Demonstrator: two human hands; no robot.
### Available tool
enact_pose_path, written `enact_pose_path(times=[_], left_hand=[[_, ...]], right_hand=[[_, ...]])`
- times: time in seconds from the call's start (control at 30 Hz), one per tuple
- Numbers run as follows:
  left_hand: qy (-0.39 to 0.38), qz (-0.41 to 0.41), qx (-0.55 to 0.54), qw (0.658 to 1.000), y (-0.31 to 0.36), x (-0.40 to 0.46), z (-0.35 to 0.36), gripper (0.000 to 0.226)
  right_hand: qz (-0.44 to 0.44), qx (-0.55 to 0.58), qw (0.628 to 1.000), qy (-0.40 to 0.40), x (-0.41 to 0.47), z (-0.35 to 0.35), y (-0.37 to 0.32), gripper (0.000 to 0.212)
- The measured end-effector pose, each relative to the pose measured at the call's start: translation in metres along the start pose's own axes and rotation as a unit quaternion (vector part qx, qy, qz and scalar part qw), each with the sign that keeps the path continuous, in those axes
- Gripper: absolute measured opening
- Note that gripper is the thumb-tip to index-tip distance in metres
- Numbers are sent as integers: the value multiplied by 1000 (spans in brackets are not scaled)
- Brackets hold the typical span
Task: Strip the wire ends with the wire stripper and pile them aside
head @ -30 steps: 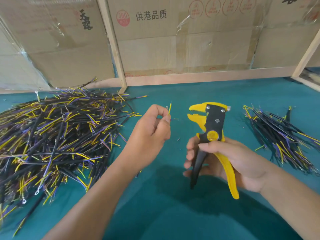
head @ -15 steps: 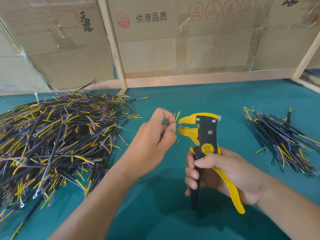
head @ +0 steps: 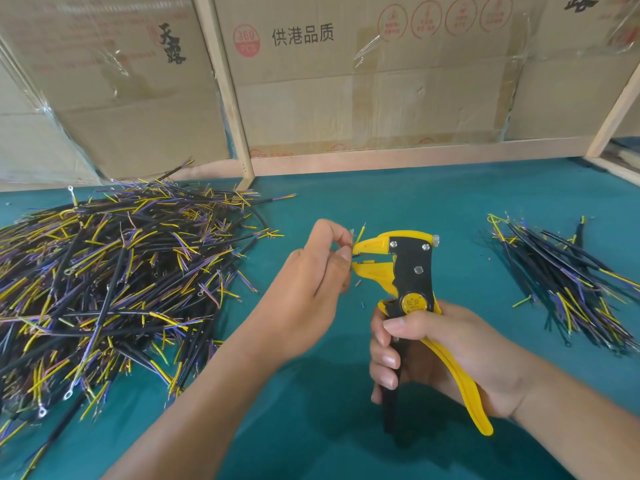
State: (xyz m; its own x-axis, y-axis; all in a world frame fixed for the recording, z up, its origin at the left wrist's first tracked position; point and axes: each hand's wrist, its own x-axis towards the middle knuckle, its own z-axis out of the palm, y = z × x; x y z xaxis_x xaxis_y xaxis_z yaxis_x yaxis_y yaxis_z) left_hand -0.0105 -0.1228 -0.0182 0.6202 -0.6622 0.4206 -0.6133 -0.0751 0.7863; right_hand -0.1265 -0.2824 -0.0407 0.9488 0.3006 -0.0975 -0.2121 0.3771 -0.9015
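Behind left hand [head: 311,271], pinched wire [head: 361,233] (mostly hidden) seemingly meets wire stripper [head: 408,271].

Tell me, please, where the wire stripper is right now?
In the head view, the wire stripper stands right of centre, gripped by the right hand, its yellow nose meeting the left hand.

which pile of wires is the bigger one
The left pile, beside the left hand: it sprawls wide and tangled, while the right pile beyond the wire stripper is a small, roughly aligned bundle.

Head view, looking down, close, slightly blurred
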Motion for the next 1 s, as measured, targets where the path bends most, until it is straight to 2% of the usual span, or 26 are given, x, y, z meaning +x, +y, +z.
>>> enact_pose_path(times=[0.1,0.43,0.6,0.87,1.0], left_hand=[[11,-18,-43,999,1,1,0,19],[-20,-20,-46,999,6,0,-4,52],[-65,-17,-13,998,8,-3,-3,38],[-44,-10,-22,999,8,0,-6,43],[-25,-36,-23,999,7,3,-4,20]], right_hand=[[3,0,1000,8,0,0,-1,19],[36,-14,999,20,-1,-3,-4,24],[40,-15,999,20,1,-3,-2,24],[48,-26,998,25,-3,-3,-7,27],[44,-23,998,29,-3,-2,-7,28]])
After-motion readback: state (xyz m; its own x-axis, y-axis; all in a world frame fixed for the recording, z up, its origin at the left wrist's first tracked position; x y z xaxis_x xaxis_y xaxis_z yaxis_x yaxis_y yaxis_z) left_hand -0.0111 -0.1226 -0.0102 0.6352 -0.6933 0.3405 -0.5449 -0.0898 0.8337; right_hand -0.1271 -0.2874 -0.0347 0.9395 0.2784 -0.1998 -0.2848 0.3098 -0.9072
